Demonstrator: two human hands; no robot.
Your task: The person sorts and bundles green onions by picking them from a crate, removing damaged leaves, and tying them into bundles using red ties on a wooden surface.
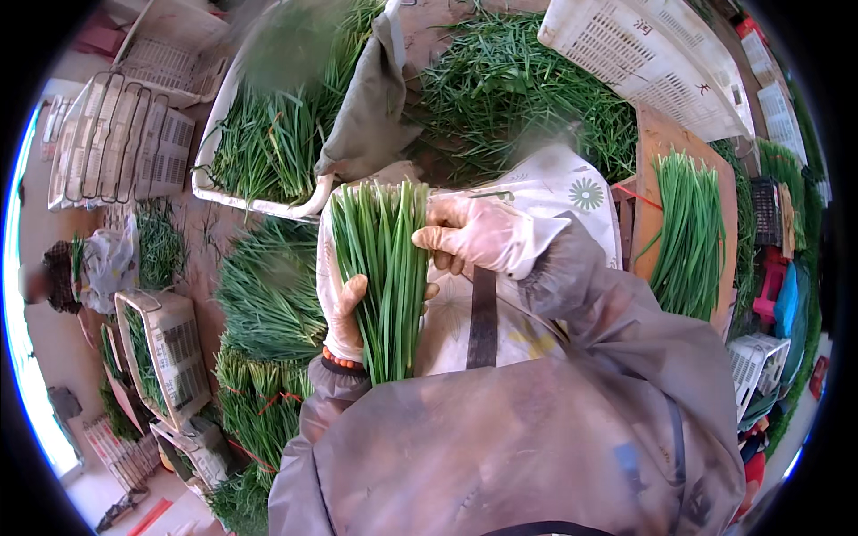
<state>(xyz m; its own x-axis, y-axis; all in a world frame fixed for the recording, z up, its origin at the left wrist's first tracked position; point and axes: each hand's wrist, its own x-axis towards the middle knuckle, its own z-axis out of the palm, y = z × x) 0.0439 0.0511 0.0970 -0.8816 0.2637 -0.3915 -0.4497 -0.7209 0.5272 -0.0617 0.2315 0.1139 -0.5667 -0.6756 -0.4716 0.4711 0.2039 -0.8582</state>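
A thick bunch of green garlic chives (385, 281) stands before me, its pale cut ends level at the top. My left hand (348, 311), in a stained glove with orange beads at the wrist, grips it low; the thumb shows on the left and fingertips on the right. At the bunch's upper right edge is my gloved right hand (476, 231), thumb touching the outer stems, fingers bent. Whether it pinches a stem cannot be seen. Under both hands lies a pale patterned cloth (456, 335) with a dark strap (484, 318).
A white crate (208, 191) of chives stands at upper left, beside a loose heap (523, 80). Tied bunches (261, 395) lie at my left. On the right, a wooden board (647, 248) bears another bunch (690, 234). Far left is another person (64, 275).
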